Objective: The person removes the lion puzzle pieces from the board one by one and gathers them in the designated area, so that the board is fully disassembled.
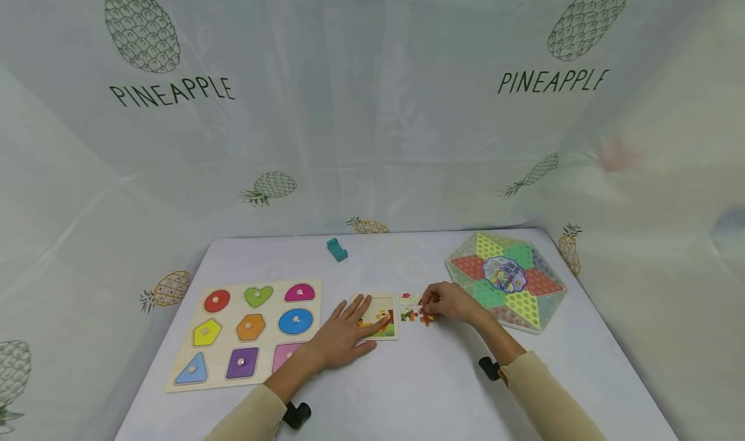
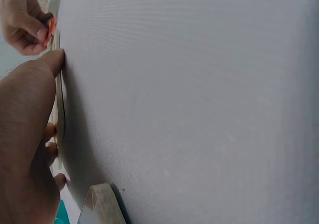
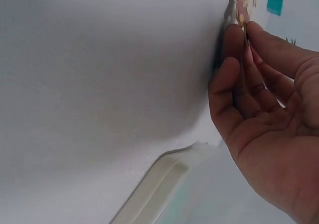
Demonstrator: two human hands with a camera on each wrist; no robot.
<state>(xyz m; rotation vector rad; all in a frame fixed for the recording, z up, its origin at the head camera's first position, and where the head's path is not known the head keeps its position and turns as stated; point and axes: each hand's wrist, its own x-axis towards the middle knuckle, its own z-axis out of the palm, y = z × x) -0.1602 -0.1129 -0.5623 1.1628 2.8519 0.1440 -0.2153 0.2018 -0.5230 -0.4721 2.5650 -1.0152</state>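
Observation:
My left hand (image 1: 340, 341) rests with spread fingers on a small picture puzzle board (image 1: 396, 306), whose colourful scene shows between thumb and fingers. In the left wrist view, its thumb (image 2: 56, 59) presses near the board's edge. To the right of the board, my right hand (image 1: 453, 302) pinches a small orange-red jigsaw piece (image 2: 50, 31) between thumb and fingertips. Several jigsaw pieces (image 1: 409, 310) lie on the white table close to that hand, at the board's right side. The right wrist view shows the pinched piece (image 3: 242, 16) nearly edge-on.
A wooden shape board (image 1: 229, 339) with knobbed coloured shapes lies on the left. Toward the back sits a teal block (image 1: 337, 249). A hexagonal star-patterned game board (image 1: 505, 278) occupies the right, near my right forearm. Pineapple-print sheeting (image 1: 372, 118) hangs behind the table.

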